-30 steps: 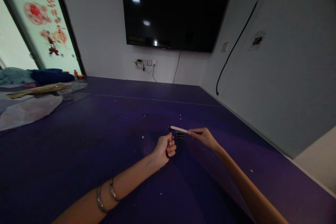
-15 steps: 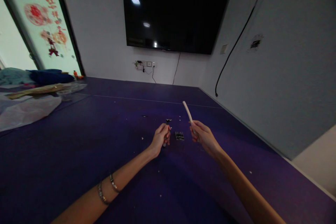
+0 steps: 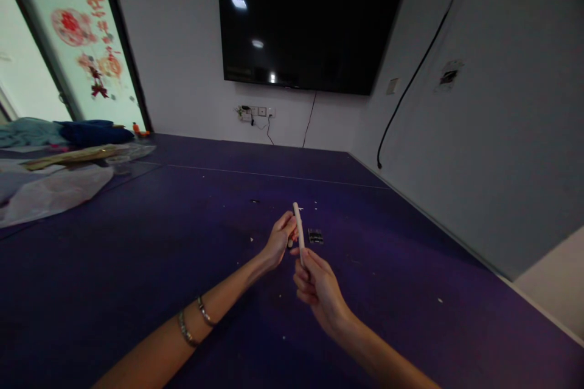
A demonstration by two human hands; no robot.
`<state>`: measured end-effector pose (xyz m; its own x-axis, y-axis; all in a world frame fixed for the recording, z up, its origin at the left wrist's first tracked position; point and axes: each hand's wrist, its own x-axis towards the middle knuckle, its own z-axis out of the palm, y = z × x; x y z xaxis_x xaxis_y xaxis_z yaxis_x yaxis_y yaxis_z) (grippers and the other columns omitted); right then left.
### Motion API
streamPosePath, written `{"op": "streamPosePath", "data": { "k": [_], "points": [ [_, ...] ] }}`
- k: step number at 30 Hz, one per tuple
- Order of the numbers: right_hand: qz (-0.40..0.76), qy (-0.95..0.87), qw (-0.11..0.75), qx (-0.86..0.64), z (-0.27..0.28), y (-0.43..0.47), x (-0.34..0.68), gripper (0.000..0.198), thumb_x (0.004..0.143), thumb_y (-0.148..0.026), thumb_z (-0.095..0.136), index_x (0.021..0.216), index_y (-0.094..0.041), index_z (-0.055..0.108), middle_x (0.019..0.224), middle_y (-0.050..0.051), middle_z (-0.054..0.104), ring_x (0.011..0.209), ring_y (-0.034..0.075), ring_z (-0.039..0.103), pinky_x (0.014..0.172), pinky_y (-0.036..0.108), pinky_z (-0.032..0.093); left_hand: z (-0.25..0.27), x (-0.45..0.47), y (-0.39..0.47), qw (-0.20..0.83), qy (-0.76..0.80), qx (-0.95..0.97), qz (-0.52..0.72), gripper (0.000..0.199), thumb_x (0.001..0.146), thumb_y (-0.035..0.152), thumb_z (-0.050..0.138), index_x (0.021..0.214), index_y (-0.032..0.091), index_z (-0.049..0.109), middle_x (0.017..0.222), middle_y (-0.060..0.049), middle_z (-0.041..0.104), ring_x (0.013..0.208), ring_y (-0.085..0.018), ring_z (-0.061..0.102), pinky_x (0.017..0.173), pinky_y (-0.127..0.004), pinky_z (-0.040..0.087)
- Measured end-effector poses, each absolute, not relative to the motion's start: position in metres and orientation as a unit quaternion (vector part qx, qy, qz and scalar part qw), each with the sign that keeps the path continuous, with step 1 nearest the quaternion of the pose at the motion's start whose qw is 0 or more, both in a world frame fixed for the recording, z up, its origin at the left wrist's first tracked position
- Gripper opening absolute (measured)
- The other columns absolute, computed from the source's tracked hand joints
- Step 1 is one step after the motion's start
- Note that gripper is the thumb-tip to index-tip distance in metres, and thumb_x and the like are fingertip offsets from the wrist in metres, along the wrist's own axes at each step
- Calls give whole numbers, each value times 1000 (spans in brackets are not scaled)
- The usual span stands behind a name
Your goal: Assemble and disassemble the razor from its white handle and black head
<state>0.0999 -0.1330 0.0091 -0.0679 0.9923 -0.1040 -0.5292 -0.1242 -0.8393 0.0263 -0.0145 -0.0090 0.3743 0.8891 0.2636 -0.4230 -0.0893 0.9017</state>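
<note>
My left hand (image 3: 277, 242) is closed round a small T-shaped tool (image 3: 290, 244). Only the lower end of its handle shows below my fingers, and its head is mostly hidden. My right hand (image 3: 322, 285) grips the lower part of a slim white stick (image 3: 298, 225), which points up and away from me. The stick crosses in front of my left fingertips; whether it touches the tool, I cannot tell. Just right of the stick, a small dark rectangular item (image 3: 315, 236) with a see-through edge lies on the purple surface (image 3: 219, 316).
Small white bits (image 3: 251, 239) and a thin black piece (image 3: 254, 201) are scattered around. Plastic sheeting (image 3: 64, 194) and blue cloth (image 3: 95, 132) lie at the left. A television (image 3: 310, 24) hangs on the far wall; a black cable (image 3: 413, 79) dangles at the right.
My right hand has brought the white stick left and towards me, up against my left hand's side. The stick now covers part of the tool's head. My left hand has barely moved.
</note>
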Motion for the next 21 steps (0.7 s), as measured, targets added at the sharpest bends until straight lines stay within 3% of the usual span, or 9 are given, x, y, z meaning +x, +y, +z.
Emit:
{"op": "streamPosePath", "data": {
  "k": [21],
  "points": [
    [646,-278,618,-352,10,-138,89,33,69,-47,63,79,-19,49,50,-11,26,39,2,14,36,18,5,-5,27,-22,642,241,514,516,30,72,45,60,74,17,50,52,7,35,44,-5,30,40,-16,22]
  ]
}}
